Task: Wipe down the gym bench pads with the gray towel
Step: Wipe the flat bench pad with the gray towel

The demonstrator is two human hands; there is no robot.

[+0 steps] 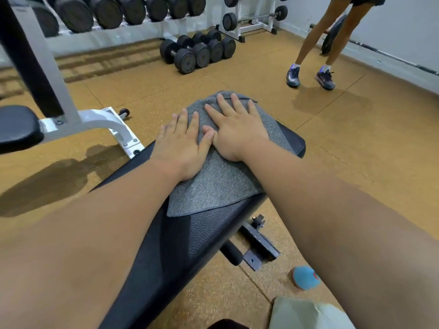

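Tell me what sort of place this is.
A gym's free-weight area, most likely: dumbbells sit on the floor, more fill a rack behind, and a black padded bench fills the foreground.

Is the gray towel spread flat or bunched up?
Spread flat: the gray towel lies smooth on the bench pad under both open palms.

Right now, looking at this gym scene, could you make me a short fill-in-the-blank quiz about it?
1. Both hands, left hand and right hand, press flat on the gray ____.
2. The towel lies on a ____ bench pad.
3. The dumbbells stand on the ____.
4. The ball on the floor is mostly ____.

Missing words: towel; black; floor; blue
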